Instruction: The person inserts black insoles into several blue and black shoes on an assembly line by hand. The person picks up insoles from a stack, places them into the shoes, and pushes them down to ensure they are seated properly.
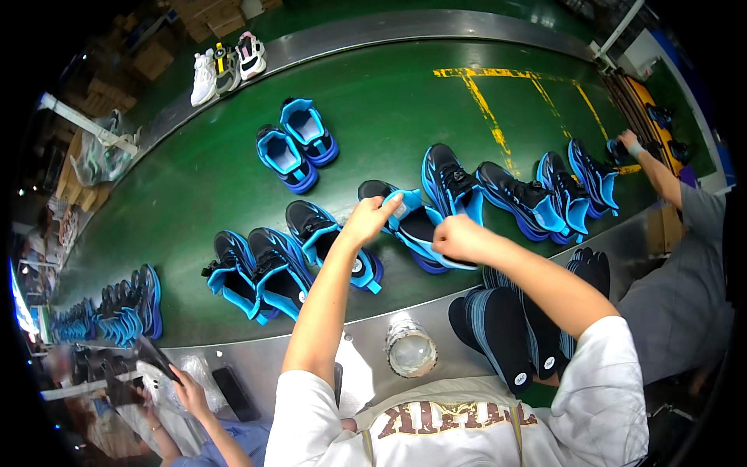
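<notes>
A black and blue sneaker [420, 227] lies on the green surface in front of me, its opening facing me. My left hand [372, 221] pinches the light-blue tongue at the left of the opening. My right hand [461, 238] is closed at the collar on the shoe's right side, with the fingertips hidden. Left of this shoe sits another sneaker [317, 233] with a round white sticker inside. Close on the right stands a matching sneaker [445, 175]. Stacks of black insoles [498, 331] lie by my right forearm on the metal edge.
More sneakers line the green conveyor [373, 101] to both sides, and one pair [299, 144] stands farther back. A round clear-looking container [411, 352] rests on the metal ledge. Co-workers' hands show at left [191, 393] and right [630, 142]. Three other shoes [228, 66] stand on the far rim.
</notes>
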The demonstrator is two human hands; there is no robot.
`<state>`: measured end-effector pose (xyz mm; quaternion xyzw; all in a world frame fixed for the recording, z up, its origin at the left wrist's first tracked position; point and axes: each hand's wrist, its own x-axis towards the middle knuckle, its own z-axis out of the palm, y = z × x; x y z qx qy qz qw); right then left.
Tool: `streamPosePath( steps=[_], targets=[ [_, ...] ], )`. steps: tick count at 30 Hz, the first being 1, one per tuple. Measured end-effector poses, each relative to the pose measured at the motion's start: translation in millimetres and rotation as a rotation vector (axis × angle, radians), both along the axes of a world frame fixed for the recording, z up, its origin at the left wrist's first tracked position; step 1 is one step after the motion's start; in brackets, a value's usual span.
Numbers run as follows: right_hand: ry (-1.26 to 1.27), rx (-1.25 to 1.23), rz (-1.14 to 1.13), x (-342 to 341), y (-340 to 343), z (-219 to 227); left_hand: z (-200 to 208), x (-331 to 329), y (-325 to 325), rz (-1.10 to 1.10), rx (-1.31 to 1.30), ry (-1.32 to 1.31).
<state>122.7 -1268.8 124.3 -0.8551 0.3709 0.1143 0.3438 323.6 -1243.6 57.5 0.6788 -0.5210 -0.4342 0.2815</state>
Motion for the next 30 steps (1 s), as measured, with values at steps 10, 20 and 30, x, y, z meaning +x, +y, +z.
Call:
streamPosePath(
  steps=[10,20,30],
  targets=[
    [0.006,-0.51,0.082,-0.9,30.8,-12.4,-5.7,-8.2,11.7,0.061,-0.074,0.215],
    [-0.016,-0.556,0.326,11.7,16.1,-57.8,-7.3,-27.4,16.4,0.29,-0.129,0.381],
    [0.388,-0.421,0.54,32.2,-1.8,-81.5,-11.5,-26.5,17.9,0.22,-0.109,0.338]
  ],
)
